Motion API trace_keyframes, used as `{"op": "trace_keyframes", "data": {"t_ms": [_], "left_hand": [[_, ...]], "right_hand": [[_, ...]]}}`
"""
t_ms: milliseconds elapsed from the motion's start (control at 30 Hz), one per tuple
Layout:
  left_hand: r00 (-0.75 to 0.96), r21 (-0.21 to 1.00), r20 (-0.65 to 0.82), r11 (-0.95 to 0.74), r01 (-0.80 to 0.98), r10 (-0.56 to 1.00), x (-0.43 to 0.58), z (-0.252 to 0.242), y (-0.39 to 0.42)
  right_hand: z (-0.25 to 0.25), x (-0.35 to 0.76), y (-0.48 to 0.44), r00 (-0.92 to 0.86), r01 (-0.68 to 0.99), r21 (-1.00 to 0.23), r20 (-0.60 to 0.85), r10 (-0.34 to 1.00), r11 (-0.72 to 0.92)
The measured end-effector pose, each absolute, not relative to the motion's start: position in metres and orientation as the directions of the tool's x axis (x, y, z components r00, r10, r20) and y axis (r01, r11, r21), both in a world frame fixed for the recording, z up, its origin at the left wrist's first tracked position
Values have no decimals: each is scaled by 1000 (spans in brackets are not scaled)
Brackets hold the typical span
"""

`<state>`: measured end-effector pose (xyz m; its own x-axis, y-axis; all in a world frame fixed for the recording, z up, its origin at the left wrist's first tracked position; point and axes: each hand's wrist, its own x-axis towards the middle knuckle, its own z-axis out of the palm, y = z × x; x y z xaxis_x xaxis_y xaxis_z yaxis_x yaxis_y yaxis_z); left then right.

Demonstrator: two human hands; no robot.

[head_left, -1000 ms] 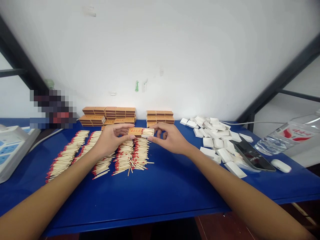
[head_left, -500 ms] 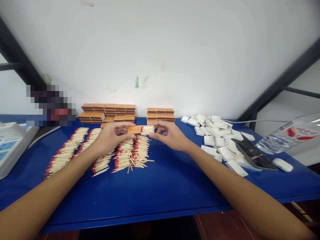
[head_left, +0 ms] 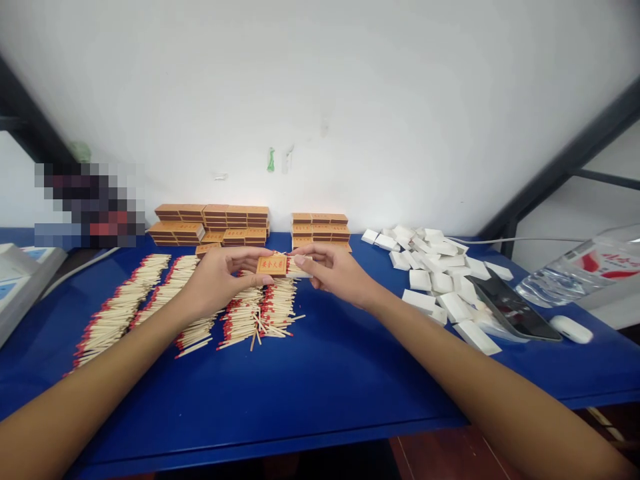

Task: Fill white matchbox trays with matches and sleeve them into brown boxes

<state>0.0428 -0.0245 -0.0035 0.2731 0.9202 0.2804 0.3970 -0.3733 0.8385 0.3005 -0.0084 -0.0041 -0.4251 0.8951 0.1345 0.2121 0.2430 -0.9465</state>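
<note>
My left hand (head_left: 223, 277) grips the orange sleeve of a matchbox (head_left: 273, 266) by its left end, thumb below and fingers above. From the right end of the sleeve a white tray filled with matches sticks out. My right hand (head_left: 333, 272) is closed on that tray, its thumb lying over the matches and partly hiding them. Both hands hold the box just above rows of loose red-tipped matches (head_left: 240, 323) on the blue table (head_left: 300, 400). More match rows (head_left: 120, 307) lie to the left, partly behind my left forearm.
Stacked matchboxes (head_left: 235, 217) stand along the wall, with another stack (head_left: 320, 227) right of them. White trays (head_left: 443, 263) lie heaped on the right, beside a phone (head_left: 520, 310), a white earphone case (head_left: 571, 329) and a lying water bottle (head_left: 580, 270). A power strip (head_left: 25, 283) sits far left.
My right thumb has moved onto the matches in the tray. The matchbox has tilted so its printed face shows more, and the whole view has shifted slightly.
</note>
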Motion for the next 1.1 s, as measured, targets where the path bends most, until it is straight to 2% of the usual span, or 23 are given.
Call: {"op": "trace_keyframes", "data": {"t_ms": [133,333,600,700,800,967,1100], "left_hand": [[289,796,303,-408,447,908,46,-5,-28],[291,829,286,-388,402,913,51,-2,-31],[245,794,338,-415,445,909,57,-1,-38],[204,794,368,-421,438,907,62,0,-44],[197,798,381,-429,424,903,68,1,-52],[267,768,398,-478,427,878,72,-4,-59],[238,727,435,-495,476,868,73,-6,-61]], "right_hand": [[-7,296,-12,-412,271,-921,150,899,278],[-11,298,-9,-435,275,-915,154,887,294],[-12,292,-16,-457,161,-945,183,871,284],[-12,287,-24,-370,93,-966,191,909,241],[-14,281,-33,-286,72,-960,239,928,269],[-21,273,-45,-360,74,-963,218,907,261],[-23,274,-46,-380,75,-954,242,893,290]]}}
